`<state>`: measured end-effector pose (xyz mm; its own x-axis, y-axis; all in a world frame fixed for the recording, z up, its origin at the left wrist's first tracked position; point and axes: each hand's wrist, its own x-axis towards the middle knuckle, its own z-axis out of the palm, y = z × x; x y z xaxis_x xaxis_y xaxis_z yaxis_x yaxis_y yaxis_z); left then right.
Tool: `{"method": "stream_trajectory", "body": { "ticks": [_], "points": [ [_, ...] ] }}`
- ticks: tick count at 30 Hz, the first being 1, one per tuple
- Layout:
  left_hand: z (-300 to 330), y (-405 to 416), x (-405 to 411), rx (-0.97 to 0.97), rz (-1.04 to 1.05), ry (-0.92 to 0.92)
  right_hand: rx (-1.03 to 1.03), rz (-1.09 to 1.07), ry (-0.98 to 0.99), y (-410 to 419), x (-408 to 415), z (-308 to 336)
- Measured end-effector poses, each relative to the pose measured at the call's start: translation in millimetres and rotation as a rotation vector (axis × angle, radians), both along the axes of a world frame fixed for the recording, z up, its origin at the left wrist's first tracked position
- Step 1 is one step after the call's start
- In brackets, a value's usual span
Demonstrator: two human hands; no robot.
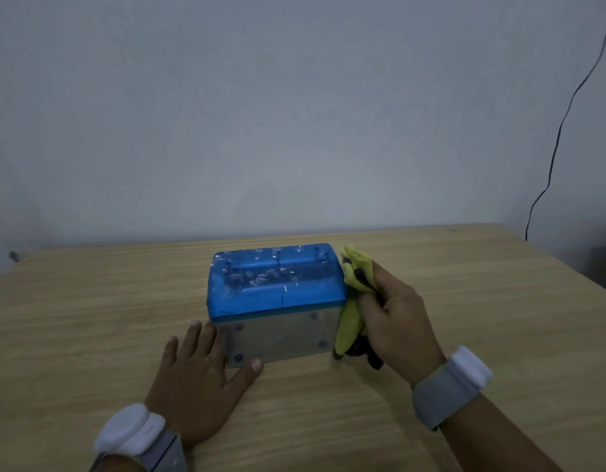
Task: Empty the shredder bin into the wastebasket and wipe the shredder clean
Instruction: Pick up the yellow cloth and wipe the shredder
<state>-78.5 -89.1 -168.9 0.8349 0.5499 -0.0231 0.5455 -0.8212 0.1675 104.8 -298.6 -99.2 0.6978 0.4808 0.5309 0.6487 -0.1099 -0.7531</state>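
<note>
Head view, right hand point(395, 318) gripping cloth point(354, 301) hiding shredder point(277, 301) side, left hand point(196, 373) flat.

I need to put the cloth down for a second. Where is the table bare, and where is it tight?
Bare table runs from the shredder to the left edge, and another patch lies right of the right hand. A strip behind the shredder toward the wall is free too. It is tight at the shredder: the left hand braces its near left corner, and the cloth presses its right side.
</note>
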Motion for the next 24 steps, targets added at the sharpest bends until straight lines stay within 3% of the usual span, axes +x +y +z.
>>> {"method": "stream_trajectory", "body": {
  "ticks": [3, 6, 12, 18, 21, 24],
  "points": [
    [2, 0, 0, -0.003, -0.001, 0.013, -0.010, 0.088, 0.229, -8, 5, 8],
    [4, -1, 1, -0.007, 0.007, 0.030, 0.016, 0.026, 0.361, -15, 12, 17],
    [9, -5, 1, -0.013, 0.017, 0.060, 0.051, -0.041, 0.047, -5, 7, 34],
    [11, -7, -1, -0.020, 0.015, 0.019, -0.233, 0.025, -0.287, 14, -2, 41],
    [8, -8, 0, -0.019, 0.029, -0.006, -0.100, 0.100, -0.299, 9, 0, 37],
    [5, -5, 0, -0.044, 0.021, -0.094, 0.002, 0.175, -0.082, 1, 10, 31]
  ]
}}
